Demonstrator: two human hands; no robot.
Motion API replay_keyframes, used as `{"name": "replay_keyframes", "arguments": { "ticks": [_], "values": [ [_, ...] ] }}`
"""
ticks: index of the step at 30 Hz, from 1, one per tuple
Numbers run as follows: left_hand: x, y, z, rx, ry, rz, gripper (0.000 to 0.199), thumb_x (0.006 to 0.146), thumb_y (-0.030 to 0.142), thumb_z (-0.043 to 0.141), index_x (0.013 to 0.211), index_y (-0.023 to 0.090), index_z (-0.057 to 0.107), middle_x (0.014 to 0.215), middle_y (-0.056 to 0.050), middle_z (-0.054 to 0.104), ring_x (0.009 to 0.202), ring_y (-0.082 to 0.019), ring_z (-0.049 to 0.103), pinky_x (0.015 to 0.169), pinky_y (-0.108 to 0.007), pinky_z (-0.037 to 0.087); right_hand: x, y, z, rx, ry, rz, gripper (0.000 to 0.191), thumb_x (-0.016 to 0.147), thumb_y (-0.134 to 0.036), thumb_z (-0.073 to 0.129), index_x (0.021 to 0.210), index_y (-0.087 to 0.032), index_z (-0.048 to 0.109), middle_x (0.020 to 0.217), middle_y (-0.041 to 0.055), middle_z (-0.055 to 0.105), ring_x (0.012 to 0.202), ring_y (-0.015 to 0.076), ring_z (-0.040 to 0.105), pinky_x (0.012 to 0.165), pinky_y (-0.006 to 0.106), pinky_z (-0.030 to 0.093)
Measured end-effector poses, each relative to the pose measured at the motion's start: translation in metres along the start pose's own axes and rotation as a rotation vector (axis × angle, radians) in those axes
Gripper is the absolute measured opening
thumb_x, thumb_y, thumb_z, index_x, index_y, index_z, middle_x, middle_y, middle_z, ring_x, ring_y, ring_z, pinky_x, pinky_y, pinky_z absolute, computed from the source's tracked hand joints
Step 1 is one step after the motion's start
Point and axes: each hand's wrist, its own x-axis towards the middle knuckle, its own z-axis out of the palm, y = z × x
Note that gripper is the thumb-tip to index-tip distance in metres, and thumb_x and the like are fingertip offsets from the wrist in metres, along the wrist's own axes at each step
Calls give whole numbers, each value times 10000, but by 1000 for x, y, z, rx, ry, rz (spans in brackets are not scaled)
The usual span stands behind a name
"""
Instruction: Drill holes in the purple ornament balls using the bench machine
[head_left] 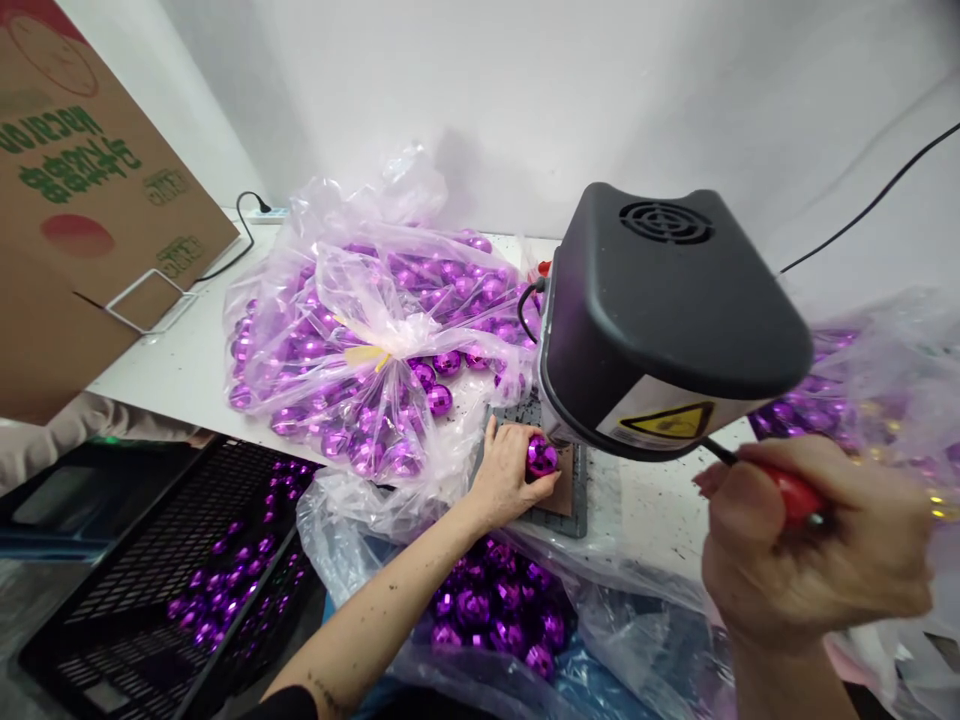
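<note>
In my left hand (510,468) is a shiny purple mirror-ball ornament (541,456), gripped between fingers and thumb. The ball sits just under the front of a black bench press machine (675,300) with a yellow warning label. Beneath it lies a brown pad (559,498) on a grey base plate (576,515). My right hand (817,530) is wrapped round the red lever handle (787,495) at the machine's right side. Whether the machine's tip touches the ball is hidden.
A tied clear bag of purple balls (360,390) covers the table's left. An open bag (502,610) of balls hangs below the edge. A black crate (150,580) holds more. A cardboard box (97,190) stands left; another bag (892,390) lies right. A person's sleeve (90,435) shows left.
</note>
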Motion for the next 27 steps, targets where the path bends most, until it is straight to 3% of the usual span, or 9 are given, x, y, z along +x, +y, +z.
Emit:
{"name": "replay_keyframes", "arguments": {
  "ticks": [3,9,13,18,27],
  "values": [
    [0,0,0,0,-1,-6,410,828,323,702,1200,219,566,1203,-95,642,1277,-315,504,1242,-557,191,-12,-12,-5,-104,-65,56,329,902,-476,594,756,-182,608,572,-13,543,482,61,458,457,223,321],
    [0,0,1,-16,21,4,419,829,326,695,1211,208,566,1171,-98,643,1253,-316,512,1230,-559,223,-21,-20,-4,-185,-115,226,364,920,-522,518,739,-212,577,615,14,545,524,101,484,450,267,283],
    [0,2,0,-32,16,-7,423,830,315,693,1221,214,565,1102,-84,655,1224,-314,530,1234,-564,211,-34,-7,-4,-68,-106,186,238,892,-440,557,831,-216,611,667,12,585,580,116,546,525,266,394],
    [0,3,-1,-39,9,-22,434,836,323,694,1240,233,563,1083,-72,663,1136,-298,581,1239,-577,194,-50,6,-6,-73,-160,145,135,871,-318,573,828,-223,657,672,3,590,578,103,543,464,232,359],
    [0,0,1,-42,-5,-1,409,847,311,681,1236,216,600,1090,-92,665,1114,-299,587,1247,-602,158,-67,17,2,23,-89,100,68,798,-209,608,828,-228,667,717,12,615,691,156,590,580,286,499]
  ]
}}
